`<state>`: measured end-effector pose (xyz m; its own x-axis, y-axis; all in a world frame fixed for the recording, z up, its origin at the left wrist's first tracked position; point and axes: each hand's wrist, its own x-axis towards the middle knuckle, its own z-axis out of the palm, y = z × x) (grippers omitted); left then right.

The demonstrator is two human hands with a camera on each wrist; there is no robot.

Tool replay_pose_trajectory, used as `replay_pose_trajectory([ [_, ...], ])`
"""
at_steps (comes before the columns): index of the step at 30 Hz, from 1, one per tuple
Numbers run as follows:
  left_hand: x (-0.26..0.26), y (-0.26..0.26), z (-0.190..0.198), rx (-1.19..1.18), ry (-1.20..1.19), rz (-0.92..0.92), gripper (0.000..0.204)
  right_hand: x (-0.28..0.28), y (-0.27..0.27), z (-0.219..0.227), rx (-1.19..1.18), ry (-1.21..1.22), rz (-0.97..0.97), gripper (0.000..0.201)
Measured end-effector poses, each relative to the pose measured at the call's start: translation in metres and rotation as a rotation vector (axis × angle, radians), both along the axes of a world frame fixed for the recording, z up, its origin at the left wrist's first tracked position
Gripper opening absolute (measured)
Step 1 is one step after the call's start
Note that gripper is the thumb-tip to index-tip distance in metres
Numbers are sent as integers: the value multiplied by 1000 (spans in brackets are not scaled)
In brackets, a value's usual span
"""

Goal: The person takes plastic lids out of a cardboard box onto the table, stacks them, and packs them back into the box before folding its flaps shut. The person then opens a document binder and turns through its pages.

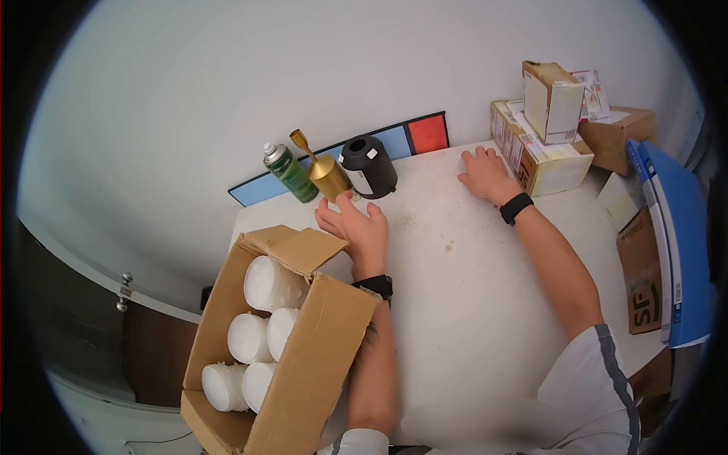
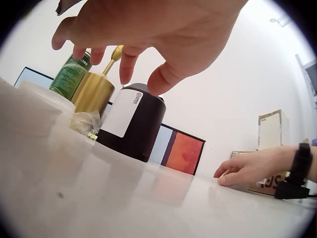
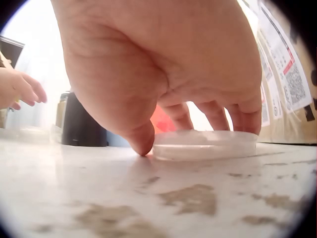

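Observation:
My left hand hovers in front of a black cylinder with a white label, fingers spread and loosely bent, holding nothing. Behind it stand a gold vessel with a narrow neck and a green spray can. A whitish round-rimmed thing sits on the table at the left of the left wrist view. At the back right, my right hand reaches over a clear shallow round lid lying on the tabletop. Its thumb is at the lid's near-left edge, the fingers curl round the far side. The head view hides this lid beneath the hand.
An open cardboard box with several white-lidded tubs stands front left, overlapping my left forearm. Taped parcels are stacked beside my right hand. Blue folders stand at the right edge. A coloured panel leans against the wall.

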<state>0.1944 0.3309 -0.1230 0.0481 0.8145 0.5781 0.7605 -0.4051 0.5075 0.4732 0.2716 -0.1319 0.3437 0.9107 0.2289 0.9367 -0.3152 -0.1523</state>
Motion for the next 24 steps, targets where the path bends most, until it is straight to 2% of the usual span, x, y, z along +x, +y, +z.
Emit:
replay_pose_trajectory([
  [1,-4,2,-4,6,51,5,54,-6,-7,-3,6,51,5,37],
  [3,-6,4,2,-337,115,138,79,-11,-16,-7,40,-42,27,31],
  [4,-7,5,10,-562,189,151,95,-14,-21,-9,44,-9,28,31],
  [5,-7,4,10,-559,211,162,95,-16,-26,-8,1,-21,46,28],
  [7,-4,1,13,-712,398,81,94,-15,-34,2,-35,-35,70,26],
  [8,-2,-1,10,-708,396,94,94,-13,-37,10,-77,41,105,27],
  [10,0,-11,-2,-657,447,-14,93,-11,-43,35,-108,111,154,29],
  [12,12,-48,-16,-459,551,-67,88,-12,-53,61,-190,298,228,30],
  [14,21,-88,-17,-312,571,-258,85,-8,-50,69,-211,363,277,31],
  [15,20,-107,-8,-323,575,-249,85,-6,-48,70,-237,422,303,31],
  [17,26,-141,10,-220,564,-596,75,-1,-45,66,-180,420,305,30],
  [18,26,-152,19,-228,558,-602,75,4,-44,65,-111,413,298,30],
  [20,16,-160,36,-386,289,-849,64,13,-44,61,-67,388,277,29],
  [21,11,-159,39,-391,282,-856,64,17,-43,59,-14,368,265,29],
  [23,4,-155,46,-396,193,-754,59,21,-43,61,-1,364,231,29],
  [24,4,-149,48,-408,200,-730,65,21,-44,64,-29,366,214,26],
])
